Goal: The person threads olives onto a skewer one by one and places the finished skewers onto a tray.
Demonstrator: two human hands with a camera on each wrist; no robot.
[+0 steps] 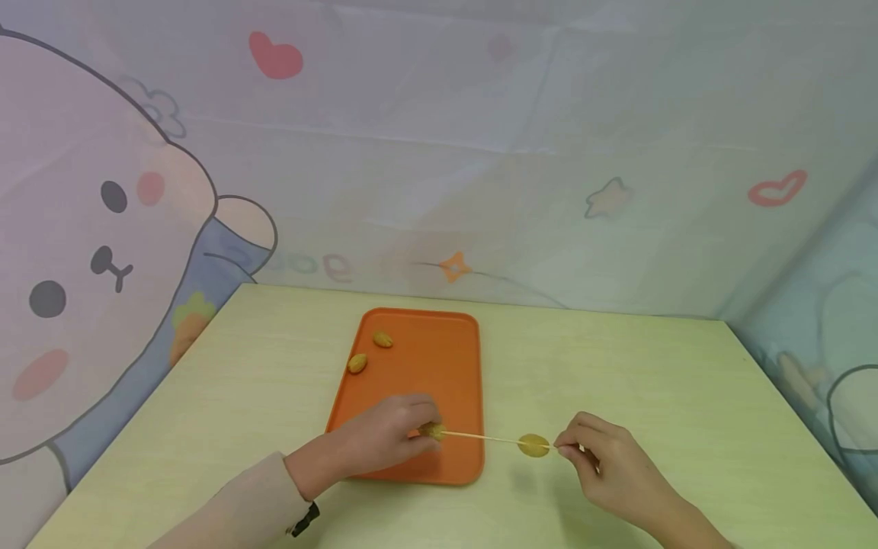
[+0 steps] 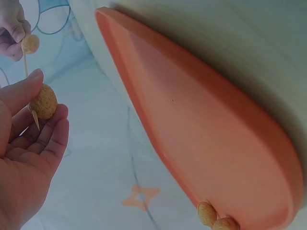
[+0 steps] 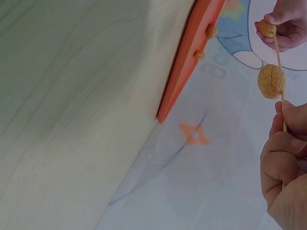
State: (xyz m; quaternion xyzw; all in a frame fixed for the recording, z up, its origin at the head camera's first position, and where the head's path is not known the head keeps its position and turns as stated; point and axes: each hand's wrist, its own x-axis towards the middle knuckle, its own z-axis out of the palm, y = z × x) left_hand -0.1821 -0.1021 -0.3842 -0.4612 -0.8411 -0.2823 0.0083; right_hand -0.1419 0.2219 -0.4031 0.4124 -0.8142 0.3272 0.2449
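A thin wooden skewer [image 1: 483,438] runs between both hands, above the table. My right hand [image 1: 610,461] pinches its right end between thumb and fingers. Close to those fingertips, a golden-brown wrinkled food ball [image 1: 533,445] is threaded on it. At the skewer's other end, my left hand [image 1: 391,435] grips a second such ball [image 2: 44,102] between thumb and fingers. The pointed skewer tip [image 2: 36,120] sticks out past this ball in the left wrist view. Below my left hand lies an orange tray [image 1: 439,366], partly covered by the hand in the head view.
Two more food balls, one near the back [image 1: 382,338] and one at the left rim [image 1: 357,363], lie in the tray. The pale wooden table [image 1: 604,366] extends to both sides. A printed cloth [image 1: 439,152] hangs behind it.
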